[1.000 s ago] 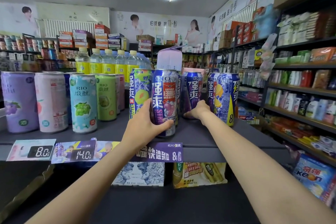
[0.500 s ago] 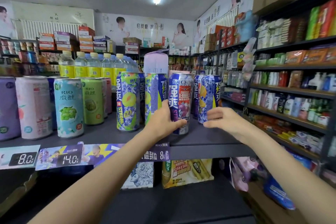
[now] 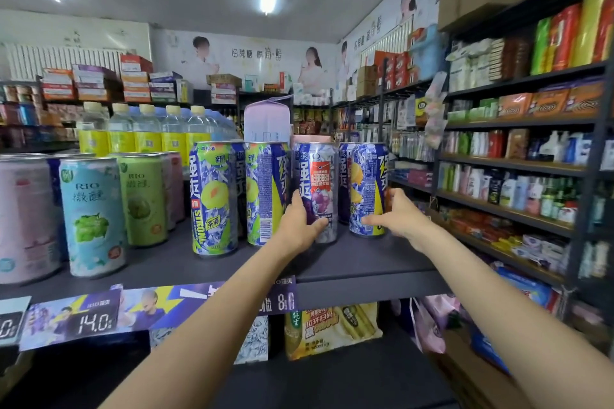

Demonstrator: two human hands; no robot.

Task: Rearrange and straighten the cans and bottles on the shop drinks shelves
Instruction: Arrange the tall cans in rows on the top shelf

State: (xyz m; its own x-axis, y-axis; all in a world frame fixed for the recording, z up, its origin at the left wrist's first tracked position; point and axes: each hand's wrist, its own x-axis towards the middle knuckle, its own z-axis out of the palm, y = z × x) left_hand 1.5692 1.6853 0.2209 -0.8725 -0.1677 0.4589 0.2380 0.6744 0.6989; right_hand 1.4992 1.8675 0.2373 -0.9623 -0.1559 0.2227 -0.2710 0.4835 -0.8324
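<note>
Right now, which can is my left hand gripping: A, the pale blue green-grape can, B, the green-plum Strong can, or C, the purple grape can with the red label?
C: the left hand curls round the purple grape can, low on its body.
</note>
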